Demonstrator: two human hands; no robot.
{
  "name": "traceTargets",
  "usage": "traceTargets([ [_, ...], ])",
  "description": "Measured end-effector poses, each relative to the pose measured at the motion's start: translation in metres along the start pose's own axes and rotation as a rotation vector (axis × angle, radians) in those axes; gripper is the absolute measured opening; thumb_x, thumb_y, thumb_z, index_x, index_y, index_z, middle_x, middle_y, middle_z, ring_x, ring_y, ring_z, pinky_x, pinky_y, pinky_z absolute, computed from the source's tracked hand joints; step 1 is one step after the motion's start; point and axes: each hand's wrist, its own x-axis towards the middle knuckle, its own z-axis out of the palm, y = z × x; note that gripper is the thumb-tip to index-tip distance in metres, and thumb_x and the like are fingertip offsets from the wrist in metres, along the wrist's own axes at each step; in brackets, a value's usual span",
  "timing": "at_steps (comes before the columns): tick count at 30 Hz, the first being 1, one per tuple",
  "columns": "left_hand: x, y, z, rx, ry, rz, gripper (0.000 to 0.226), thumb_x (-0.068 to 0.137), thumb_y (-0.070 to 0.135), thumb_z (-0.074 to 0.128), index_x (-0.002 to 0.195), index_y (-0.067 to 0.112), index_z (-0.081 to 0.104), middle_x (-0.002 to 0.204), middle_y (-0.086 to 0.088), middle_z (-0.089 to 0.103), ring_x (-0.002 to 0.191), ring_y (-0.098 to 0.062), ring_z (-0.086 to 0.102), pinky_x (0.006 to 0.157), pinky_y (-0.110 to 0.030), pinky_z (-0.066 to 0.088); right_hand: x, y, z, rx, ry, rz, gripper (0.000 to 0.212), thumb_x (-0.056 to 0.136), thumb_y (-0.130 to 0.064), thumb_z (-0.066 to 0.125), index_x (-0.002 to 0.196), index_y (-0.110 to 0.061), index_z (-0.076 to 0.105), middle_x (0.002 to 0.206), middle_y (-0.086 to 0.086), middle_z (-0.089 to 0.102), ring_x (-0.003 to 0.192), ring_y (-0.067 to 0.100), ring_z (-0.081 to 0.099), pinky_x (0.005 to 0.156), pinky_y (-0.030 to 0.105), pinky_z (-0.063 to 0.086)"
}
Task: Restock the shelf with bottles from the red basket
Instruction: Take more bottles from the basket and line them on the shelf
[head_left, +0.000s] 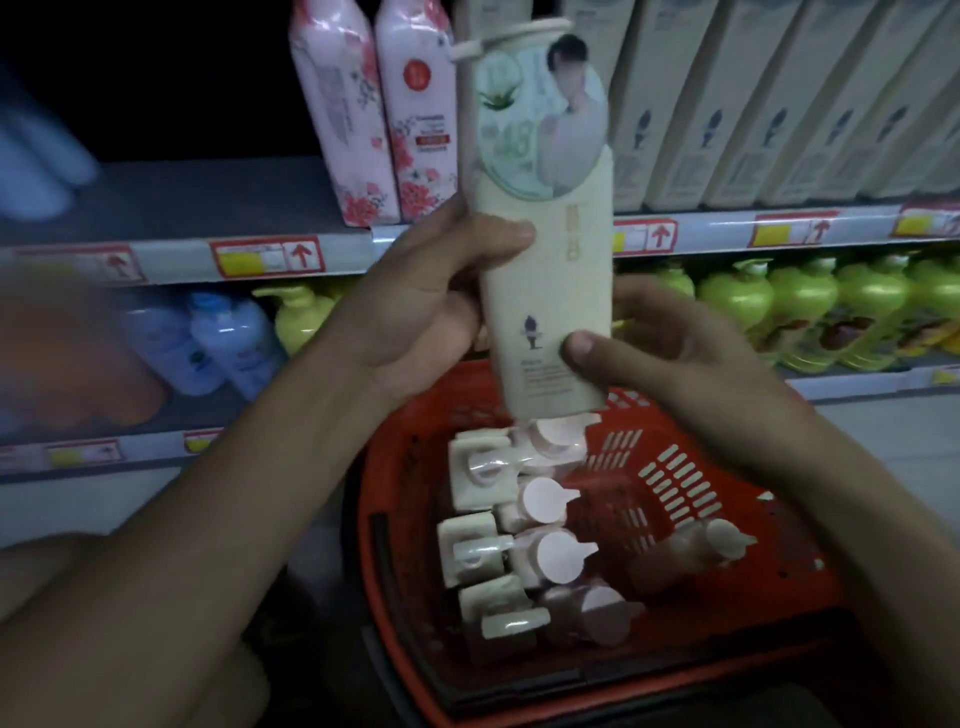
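The big shelf (291, 257) is standing in front of me, with red and yellow price tags (267, 256) along its edge. A long row of cream bottles (753, 104) is standing on it to the right, and two pink flower bottles (374, 119) are standing near the middle. The spot to the left of the pink ones is too dark for me to see. On the shelf below, green bottles (810, 312) are lining up on the right and blue bottles (208, 338) on the left, all a bit blurry.

The red basket (675, 478) is sitting low, under my arms. Its near edge is getting cut off at the bottom. More pump bottles (519, 530) are standing inside it, and I am seeing only their tops.

I am holding one tall cream bottle (545, 291) upright above the basket, right in front of the shelf edge. A round paper tag (540, 119) is hanging over its top part, hiding the pump. My left hand (447, 301) is gripping the bottle's middle from the left, thumb on the front. My right hand (660, 343) is gripping it lower down, thumb pressing the label. My other fingers are hiding behind the bottle.
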Motion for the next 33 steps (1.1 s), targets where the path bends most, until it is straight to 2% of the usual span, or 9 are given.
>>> traceTargets([
  [4,-0.027,0.056,-0.011,-0.005,0.058,0.114,0.036,0.095,0.011,0.056,0.13,0.006,0.058,0.117,-0.012,0.07,0.109,-0.023,0.067,0.103,-0.045,0.054,0.001,-0.038,0.046,0.16,-0.032,-0.1,0.033,0.091,-0.022,0.075,0.12,-0.006,0.07,0.115,0.015,0.076,0.106,0.034,0.074,0.095,0.053,0.059],
  [8,-0.054,0.12,-0.023,0.215,0.183,0.259,0.053,0.094,0.013,0.062,0.143,0.001,0.046,0.098,0.0,0.076,0.086,-0.013,0.073,0.089,-0.042,0.055,0.02,-0.096,0.089,0.265,0.016,-0.211,0.032,0.091,-0.025,0.073,0.118,-0.007,0.072,0.108,0.008,0.078,0.105,0.027,0.075,0.098,0.054,0.057],
  [10,-0.07,0.144,-0.028,0.332,0.25,0.298,0.063,0.086,0.013,0.07,0.144,0.005,0.047,0.109,-0.006,0.076,0.097,-0.02,0.075,0.081,-0.038,0.06,0.027,-0.124,0.105,0.302,0.029,-0.242,0.033,0.09,-0.025,0.074,0.117,-0.007,0.071,0.104,0.004,0.079,0.103,0.023,0.075,0.097,0.053,0.058],
  [13,-0.09,0.175,-0.038,0.465,0.308,0.341,0.066,0.083,0.016,0.08,0.144,0.016,0.052,0.126,-0.013,0.071,0.119,-0.028,0.068,0.093,-0.044,0.06,0.035,-0.157,0.125,0.293,-0.003,-0.275,0.036,0.092,-0.023,0.076,0.122,-0.006,0.069,0.111,0.009,0.078,0.102,0.022,0.076,0.089,0.044,0.061],
  [16,-0.105,0.192,-0.047,0.504,0.414,0.421,0.062,0.085,0.004,0.079,0.141,0.016,0.055,0.123,-0.006,0.073,0.11,-0.017,0.073,0.085,-0.03,0.06,0.036,-0.175,0.14,0.248,0.026,-0.307,0.036,0.089,-0.02,0.077,0.124,-0.012,0.067,0.11,0.006,0.077,0.096,0.017,0.075,0.076,0.038,0.062],
  [19,-0.109,0.202,-0.051,0.53,0.464,0.503,0.058,0.081,-0.001,0.08,0.128,0.024,0.057,0.118,-0.001,0.075,0.102,-0.013,0.074,0.084,-0.027,0.06,0.038,-0.192,0.154,0.186,0.068,-0.372,0.046,0.082,-0.026,0.081,0.125,-0.023,0.061,0.114,0.0,0.073,0.1,0.016,0.073,0.086,0.048,0.062],
  [23,-0.106,0.212,-0.06,0.55,0.508,0.568,0.055,0.082,-0.006,0.077,0.125,0.021,0.055,0.117,-0.003,0.074,0.099,-0.01,0.074,0.089,-0.028,0.06,0.048,-0.207,0.169,0.15,0.044,-0.426,0.053,0.078,-0.031,0.079,0.126,-0.02,0.061,0.112,0.0,0.075,0.101,0.013,0.073,0.091,0.037,0.059],
  [29,-0.063,0.265,-0.077,0.613,0.537,0.664,0.058,0.086,-0.007,0.074,0.134,0.013,0.05,0.125,-0.01,0.07,0.098,-0.009,0.072,0.087,-0.02,0.056,0.1,-0.26,0.184,0.099,0.091,-0.502,0.042,0.088,-0.012,0.077,0.124,-0.017,0.056,0.106,-0.001,0.072,0.094,0.003,0.072,0.079,0.015,0.058],
  [33,-0.016,0.314,-0.09,0.682,0.603,0.708,0.062,0.086,-0.006,0.073,0.14,0.008,0.047,0.131,-0.013,0.068,0.105,-0.013,0.07,0.092,-0.02,0.056,0.16,-0.299,0.192,0.039,0.124,-0.555,0.039,0.091,-0.014,0.076,0.123,-0.019,0.055,0.112,0.006,0.072,0.101,0.013,0.072,0.084,0.026,0.061],
])
